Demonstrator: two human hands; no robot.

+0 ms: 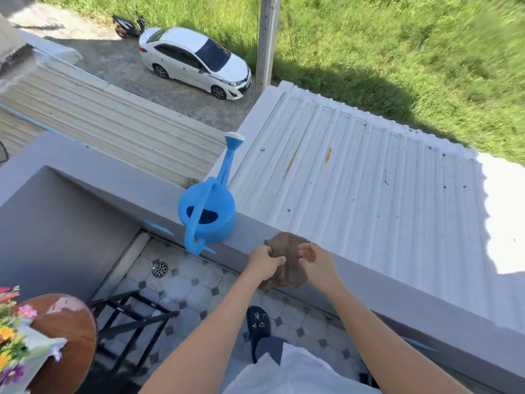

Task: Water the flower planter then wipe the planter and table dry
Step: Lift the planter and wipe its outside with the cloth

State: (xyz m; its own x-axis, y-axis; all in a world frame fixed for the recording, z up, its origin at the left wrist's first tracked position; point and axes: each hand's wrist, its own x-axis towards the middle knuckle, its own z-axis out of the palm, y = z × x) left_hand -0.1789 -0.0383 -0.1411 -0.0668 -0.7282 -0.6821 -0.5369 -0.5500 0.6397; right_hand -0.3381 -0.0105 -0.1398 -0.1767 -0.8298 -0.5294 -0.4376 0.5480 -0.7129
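Head view: both hands, left hand and right hand, pinch a crumpled brown cloth just beside the blue watering can.

A single wide-angle view from the person's head, looking forward and steeply down over a balcony wall — the tiled floor and both forearms lie close beneath. Beyond the wall it reaches far down to a corrugated roof, a parked car and grass. Straight lines bow toward the frame's edges.
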